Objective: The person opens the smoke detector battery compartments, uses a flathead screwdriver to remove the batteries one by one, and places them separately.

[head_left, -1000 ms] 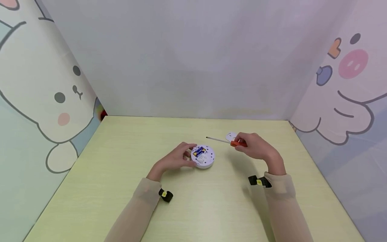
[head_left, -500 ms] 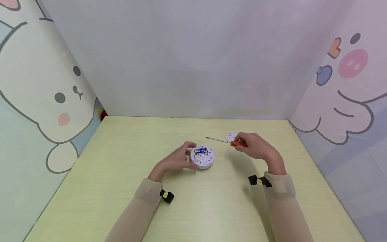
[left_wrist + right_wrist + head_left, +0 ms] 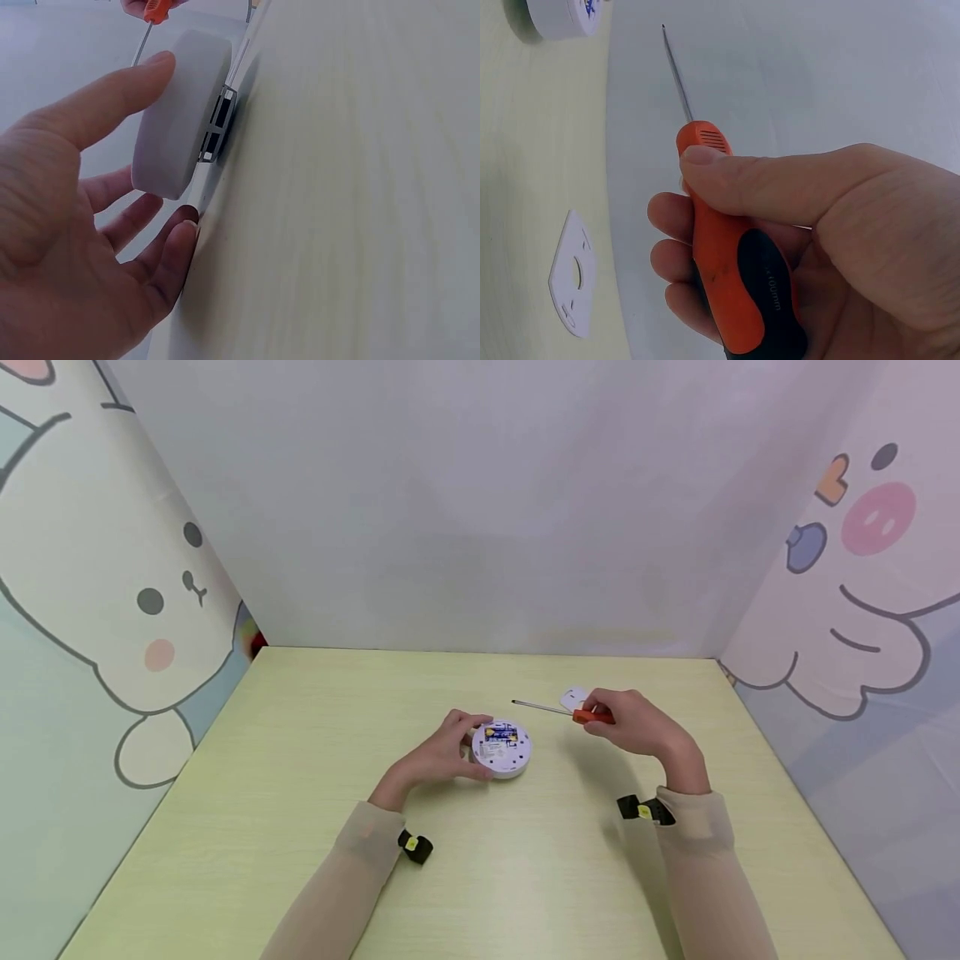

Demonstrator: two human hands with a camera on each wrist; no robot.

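Note:
In the head view a round white smoke detector (image 3: 510, 762) lies on the table, its back face up. A blue and yellow battery (image 3: 501, 735) shows in that face. My left hand (image 3: 435, 756) holds the detector by its left edge, thumb at the near side and fingers at the far side. Seen from the left wrist, the thumb presses the white rim (image 3: 180, 112), and a dark slotted grille (image 3: 217, 124) sits underneath. My right hand (image 3: 633, 722) grips a screwdriver (image 3: 724, 270) by its orange and black handle. The shaft points left, its tip above and apart from the detector.
A thin white mounting plate (image 3: 574, 277) with a hole and slots lies on the table, partly behind my right hand in the head view. The pale wooden table (image 3: 337, 702) ends at a light cloth backdrop (image 3: 480, 527). Cartoon-printed cloths hang at both sides.
The smoke detector has turned clockwise, so its battery now lies level near the far edge. My left fingers have shifted slightly along the rim. The right hand and screwdriver have stayed put.

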